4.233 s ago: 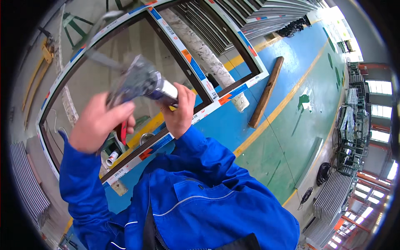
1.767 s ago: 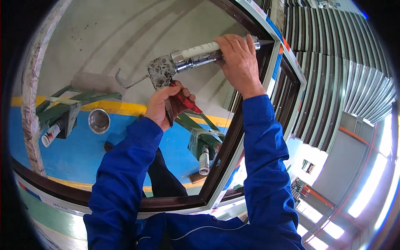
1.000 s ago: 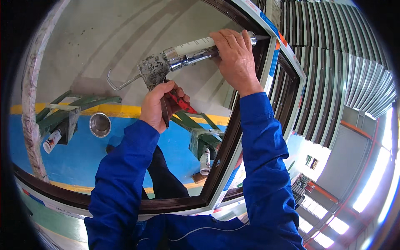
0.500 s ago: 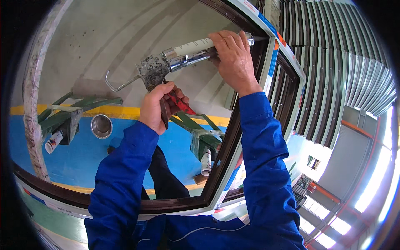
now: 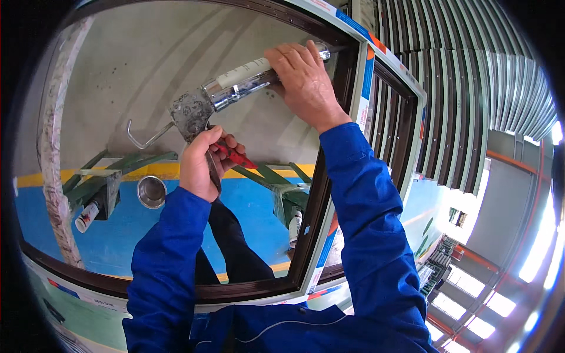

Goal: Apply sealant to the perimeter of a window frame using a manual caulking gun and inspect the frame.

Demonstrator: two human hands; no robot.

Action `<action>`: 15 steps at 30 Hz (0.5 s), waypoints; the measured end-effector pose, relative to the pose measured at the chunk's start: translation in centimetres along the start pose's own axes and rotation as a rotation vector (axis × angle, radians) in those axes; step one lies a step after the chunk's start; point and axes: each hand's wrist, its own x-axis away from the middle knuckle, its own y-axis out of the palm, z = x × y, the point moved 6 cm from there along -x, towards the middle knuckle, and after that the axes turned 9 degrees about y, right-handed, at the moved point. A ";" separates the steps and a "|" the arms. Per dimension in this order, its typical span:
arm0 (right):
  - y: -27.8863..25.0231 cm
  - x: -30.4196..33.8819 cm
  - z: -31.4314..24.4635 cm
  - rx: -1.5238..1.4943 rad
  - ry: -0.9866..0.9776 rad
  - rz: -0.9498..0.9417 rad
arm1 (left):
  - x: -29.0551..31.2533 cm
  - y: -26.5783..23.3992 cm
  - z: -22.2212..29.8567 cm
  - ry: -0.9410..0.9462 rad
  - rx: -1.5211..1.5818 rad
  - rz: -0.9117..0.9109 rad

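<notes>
A caulking gun (image 5: pixel 236 94) with a silver barrel and a worn, sealant-smeared head lies across the opening of a dark brown window frame (image 5: pixel 312 226). My left hand (image 5: pixel 199 165) is closed round its handle, with a red lever (image 5: pixel 236 155) showing beside the fingers. My right hand (image 5: pixel 306 85) wraps over the front of the barrel from above. From the barrel's front end a dark nozzle (image 5: pixel 335 49) points at the frame's inner right edge near the far corner; whether its tip touches cannot be made out. A bent metal rod (image 5: pixel 150 140) sticks out behind the gun's head.
Through the frame show green stands (image 5: pixel 273 182), a metal bowl (image 5: pixel 152 192), a white tube (image 5: pixel 88 216) and my legs on a blue floor. A wrapped bar (image 5: pixel 57 147) runs along the left. Stacked dark profiles (image 5: pixel 441 117) fill the right, past a narrower frame section (image 5: pixel 395 141).
Both hands and the caulking gun have shifted left in the picture, and the view itself has turned a little. The nozzle stays by the frame's right edge, and both grips look the same.
</notes>
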 end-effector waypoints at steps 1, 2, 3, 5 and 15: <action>0.0 -0.1 -0.2 -0.021 0.005 0.001 | 0.1 -0.1 0.3 0.014 -0.014 0.010; -0.1 -0.1 -0.2 -0.026 0.011 0.007 | 0.1 -0.1 0.5 0.014 -0.024 0.011; -0.1 -0.1 -0.1 -0.030 0.014 0.009 | 0.1 0.0 0.5 0.013 -0.030 0.008; -0.3 0.0 0.3 -0.037 0.021 0.017 | 0.1 0.4 0.5 0.012 -0.043 0.004; -1.2 -0.6 0.6 -0.090 0.071 0.050 | 0.3 1.5 2.0 0.054 -0.140 0.064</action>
